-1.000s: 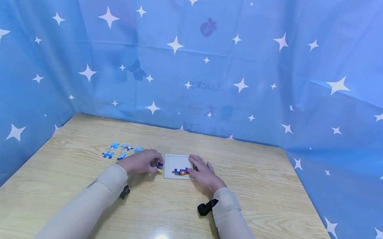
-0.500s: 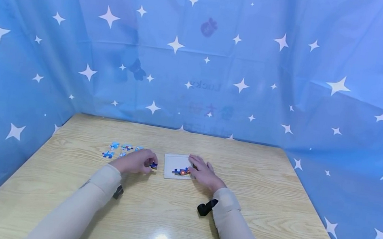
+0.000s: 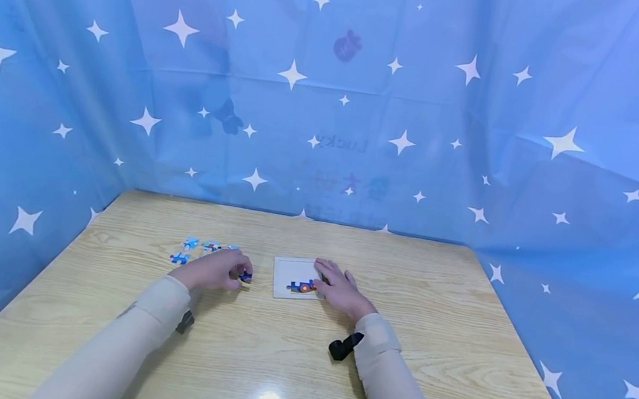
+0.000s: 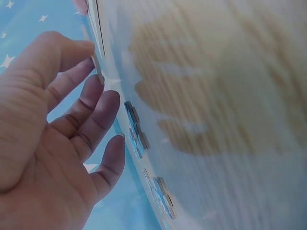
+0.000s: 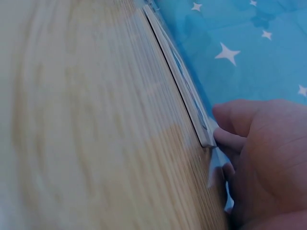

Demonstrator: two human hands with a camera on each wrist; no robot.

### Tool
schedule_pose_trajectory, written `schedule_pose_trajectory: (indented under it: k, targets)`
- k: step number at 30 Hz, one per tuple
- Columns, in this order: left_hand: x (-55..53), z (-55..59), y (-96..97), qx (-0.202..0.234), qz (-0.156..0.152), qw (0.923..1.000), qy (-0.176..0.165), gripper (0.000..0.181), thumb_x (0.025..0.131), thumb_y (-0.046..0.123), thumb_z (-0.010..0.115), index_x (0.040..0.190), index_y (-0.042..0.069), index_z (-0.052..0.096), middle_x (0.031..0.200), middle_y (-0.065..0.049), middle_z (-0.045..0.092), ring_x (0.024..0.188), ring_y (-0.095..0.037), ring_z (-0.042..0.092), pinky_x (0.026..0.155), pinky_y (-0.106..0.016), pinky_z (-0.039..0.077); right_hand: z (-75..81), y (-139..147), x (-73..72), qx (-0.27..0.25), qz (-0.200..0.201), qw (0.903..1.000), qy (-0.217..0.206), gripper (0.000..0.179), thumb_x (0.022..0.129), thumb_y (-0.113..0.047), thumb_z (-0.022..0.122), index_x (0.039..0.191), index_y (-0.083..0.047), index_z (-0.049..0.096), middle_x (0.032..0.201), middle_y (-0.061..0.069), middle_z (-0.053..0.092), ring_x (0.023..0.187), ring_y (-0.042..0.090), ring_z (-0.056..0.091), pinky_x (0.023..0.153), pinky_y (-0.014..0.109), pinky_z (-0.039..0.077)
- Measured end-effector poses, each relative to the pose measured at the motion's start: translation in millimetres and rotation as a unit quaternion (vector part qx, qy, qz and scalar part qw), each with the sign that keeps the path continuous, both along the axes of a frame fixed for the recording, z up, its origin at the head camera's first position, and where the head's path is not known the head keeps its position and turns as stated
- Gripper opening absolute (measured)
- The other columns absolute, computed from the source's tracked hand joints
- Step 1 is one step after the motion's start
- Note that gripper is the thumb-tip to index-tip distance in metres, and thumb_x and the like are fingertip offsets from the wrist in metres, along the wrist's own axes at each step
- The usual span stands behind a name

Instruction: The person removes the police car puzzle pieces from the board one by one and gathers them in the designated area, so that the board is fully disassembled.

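My left hand (image 3: 219, 268) pinches a dark-blue jigsaw piece (image 3: 246, 276) between thumb and fingertips, just above the table. In the left wrist view, the piece (image 4: 97, 69) shows as a thin edge and the other fingers spread loosely. A white puzzle tray (image 3: 285, 268) lies flat to the right of that hand. Inside its lower part sit joined blue and orange pieces (image 3: 301, 287), partly covered by my right thumb. My right hand (image 3: 340, 290) rests on the tray's right side, its fingers fairly straight. In the right wrist view, its fingers touch the tray's corner (image 5: 207, 143).
Several loose light-blue jigsaw pieces (image 3: 180, 258) lie at the back left of the wooden table (image 3: 286, 351), some partly hidden behind my left hand. A blue star-patterned curtain (image 3: 331, 112) surrounds the table's back and sides. Light reflects near the front.
My left hand has moved left, away from the tray, with the jigsaw piece still pinched. My right hand and the tray have stayed in place.
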State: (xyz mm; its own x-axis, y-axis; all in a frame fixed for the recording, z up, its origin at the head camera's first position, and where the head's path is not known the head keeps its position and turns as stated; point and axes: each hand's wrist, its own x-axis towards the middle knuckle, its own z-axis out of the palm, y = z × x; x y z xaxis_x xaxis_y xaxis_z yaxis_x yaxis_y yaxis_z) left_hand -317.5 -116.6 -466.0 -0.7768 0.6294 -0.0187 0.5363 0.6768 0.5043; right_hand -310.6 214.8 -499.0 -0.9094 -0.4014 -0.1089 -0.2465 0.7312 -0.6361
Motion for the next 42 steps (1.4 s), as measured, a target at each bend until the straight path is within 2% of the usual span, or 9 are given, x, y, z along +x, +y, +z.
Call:
schedule_pose_trajectory:
  k: [6,14,21,31,42]
  targets:
    - [-0.2,-0.5,-1.5,-0.004,-0.009,1.0,0.001,0.027,0.088,0.001,0.073,0.114,0.004,0.069,0.097,-0.003,0.06,0.086,-0.018,0.052,0.08,-0.036,0.048,-0.3,0.3,0.0,-0.002,0.001,1.0,0.004,0.056,0.11,-0.03,0.043,0.161,-0.011,0.028,0.168,0.005,0.019,0.156,0.028,0.005,0.121,0.057,-0.005]
    - [4.3,-0.5,-9.7,0.001,-0.007,1.0,0.0,0.029,0.085,-0.001,0.073,0.114,0.002,0.069,0.102,-0.005,0.063,0.091,-0.019,0.056,0.086,-0.039,0.051,0.6,-0.3,0.5,0.005,0.007,0.9999,0.013,0.057,0.11,-0.033,0.043,0.161,-0.011,0.027,0.169,0.005,0.018,0.156,0.028,0.005,0.121,0.057,-0.004]
    - [4.8,-4.4,-19.2,0.007,-0.026,0.9995,0.015,0.028,0.083,-0.003,0.073,0.11,0.002,0.07,0.098,-0.004,0.064,0.088,-0.018,0.057,0.083,-0.037,0.051,1.2,-0.3,1.8,0.006,0.008,0.9998,0.015,0.058,0.11,-0.033,0.045,0.161,-0.011,0.027,0.168,0.005,0.019,0.156,0.028,0.005,0.121,0.058,-0.005]
    - [12.0,-6.5,-34.6,-0.001,-0.011,0.9999,0.011,0.033,0.083,-0.002,0.071,0.116,0.002,0.069,0.1,-0.002,0.061,0.088,-0.016,0.054,0.082,-0.037,0.05,-0.3,-0.2,2.0,0.004,0.003,0.9999,0.016,0.058,0.109,-0.031,0.046,0.16,-0.011,0.029,0.168,0.005,0.02,0.156,0.028,0.005,0.121,0.058,-0.004]
    - [17.7,-2.5,-45.1,-0.005,-0.019,0.9998,0.009,0.031,0.084,-0.002,0.071,0.114,0.003,0.07,0.099,-0.003,0.06,0.088,-0.016,0.056,0.082,-0.037,0.052,-1.6,1.1,1.7,0.005,0.005,0.9999,0.012,0.059,0.109,-0.033,0.046,0.161,-0.013,0.027,0.169,0.003,0.018,0.156,0.026,0.005,0.121,0.056,-0.005]
